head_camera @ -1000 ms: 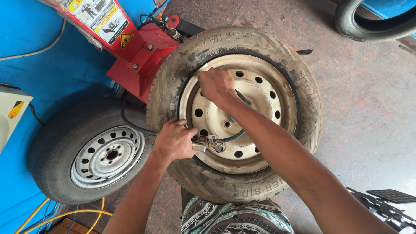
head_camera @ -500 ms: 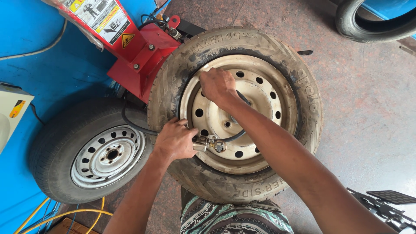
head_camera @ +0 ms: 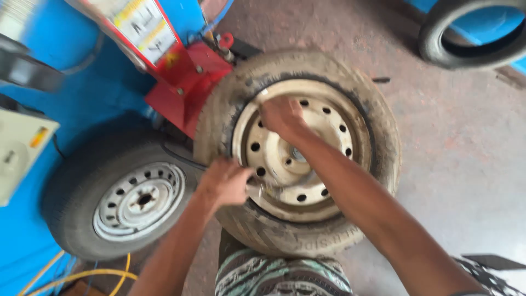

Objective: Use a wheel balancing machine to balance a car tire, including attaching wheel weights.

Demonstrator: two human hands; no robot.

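The frame is motion-blurred. A worn, dusty tyre [head_camera: 367, 109] on a cream steel wheel rim [head_camera: 329, 142] lies flat in front of me. My left hand [head_camera: 222, 183] is curled at the rim's lower left edge, around a small metal air hose fitting [head_camera: 258, 190] that shows only as a pale smear. A dark air hose [head_camera: 178, 156] runs left from there. My right hand [head_camera: 282, 115] lies on the rim's upper left, fingers bent at the rim's lip next to the tyre bead.
A second tyre with a grey steel wheel [head_camera: 137, 200] lies at the left, touching the first. A red tyre machine [head_camera: 186, 82] stands behind against a blue wall. Another tyre [head_camera: 471, 38] lies top right. Yellow hoses [head_camera: 82, 274] run bottom left.
The view has shifted slightly and blurred. Both hands stay at the same places on the rim.
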